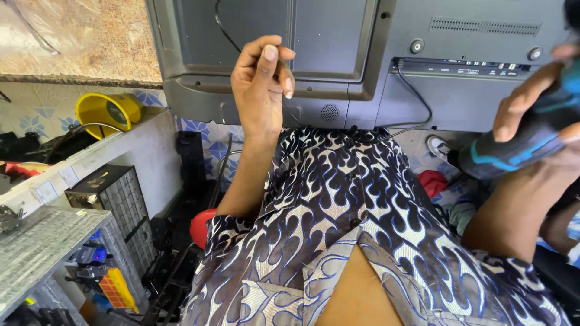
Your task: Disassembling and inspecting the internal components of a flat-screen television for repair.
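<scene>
Grey television back [338,54], left hand [261,84] pinched, right hand [538,108] gripping power screwdriver [519,142]

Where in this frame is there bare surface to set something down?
Bare: the grey shelf top lower left, bordered by the white ledge. Crowded: the floor below it, around the drawer cabinet. Left hand pinches something small; right hand grips a power screwdriver.

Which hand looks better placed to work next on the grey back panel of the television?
Probably the left hand: it hovers before the grey plastic television back, fingertips pinched. The right hand grips a black-and-teal power tool off to the side.
</scene>
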